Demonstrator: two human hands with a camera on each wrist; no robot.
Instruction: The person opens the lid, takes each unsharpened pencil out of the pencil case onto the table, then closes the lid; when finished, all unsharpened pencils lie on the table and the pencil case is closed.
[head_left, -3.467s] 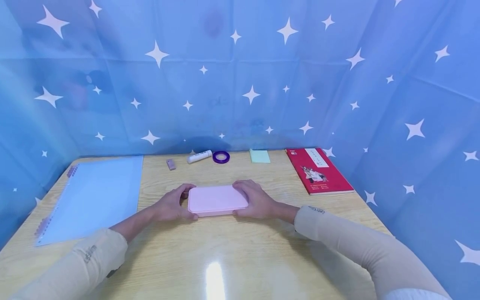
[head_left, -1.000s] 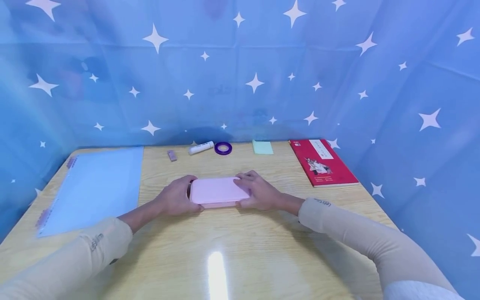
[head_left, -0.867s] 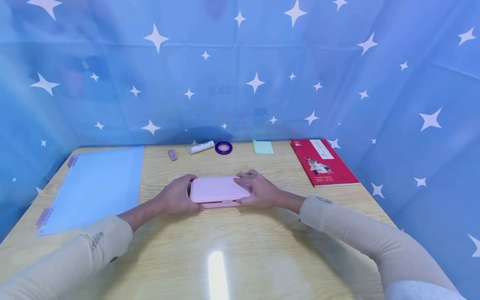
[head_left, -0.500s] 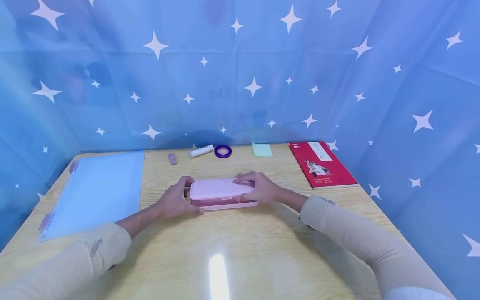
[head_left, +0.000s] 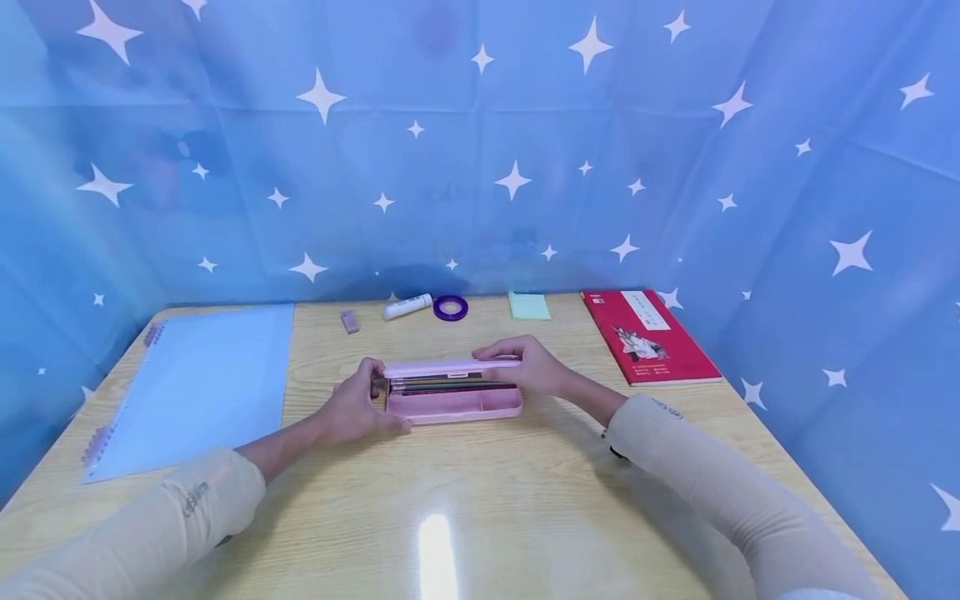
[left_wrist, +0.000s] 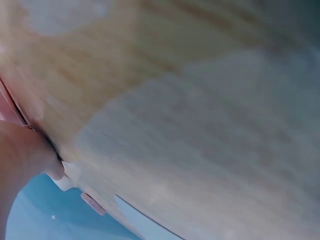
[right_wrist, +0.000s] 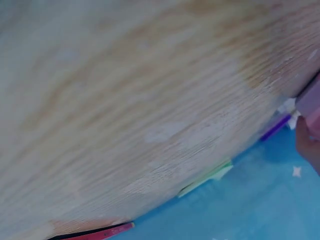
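A pink pencil case (head_left: 453, 403) lies mid-table in the head view. Its lid (head_left: 450, 367) is lifted, level, above the tray, and several pencils (head_left: 448, 386) show in the gap. My left hand (head_left: 356, 409) grips the tray's left end, thumb along its front. My right hand (head_left: 528, 367) pinches the lid's right end. In the left wrist view a fingertip (left_wrist: 30, 157) and a sliver of the case (left_wrist: 10, 107) show against the wood. The right wrist view catches the lid's edge (right_wrist: 310, 97) and a fingertip (right_wrist: 309, 142).
A pale blue spiral notebook (head_left: 195, 387) lies at the left. Along the back edge sit a small eraser (head_left: 348, 322), a white glue stick (head_left: 407, 307), a purple tape roll (head_left: 450, 307) and a green sticky pad (head_left: 528, 306). A red book (head_left: 648, 336) lies at the right. Blue starred cloth walls the desk (head_left: 480, 500).
The closed case has come open: my right hand has raised the lid off the tray, exposing the pencils. My left hand stays on the left end.
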